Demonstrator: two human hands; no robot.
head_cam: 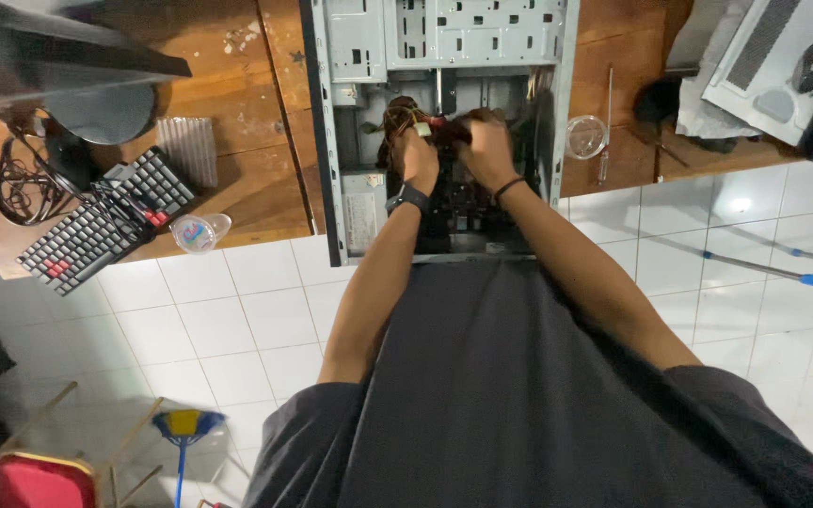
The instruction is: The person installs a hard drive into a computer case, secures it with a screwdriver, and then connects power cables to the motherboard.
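Observation:
An open grey computer case point(355, 141) lies on its side on a wooden table point(256, 179), with a dark circuit board inside. Both my hands reach into it. My left hand point(416, 155), with a black watch on the wrist, grips a bundle of coloured cables point(399, 118) near the case's middle. My right hand point(484, 146), with a dark band on the wrist, is closed on the same bundle's connector end next to the left hand. What the fingers pinch is partly hidden.
A black keyboard point(105, 221) with red keys hangs over the table's left edge beside a monitor stand point(96, 113) and tangled cables. A clear cup point(201, 232) and a clear bowl point(585, 136) sit near the edge. A screwdriver point(606, 132), another case panel point(783, 66), white floor tiles, a red chair point(35, 480).

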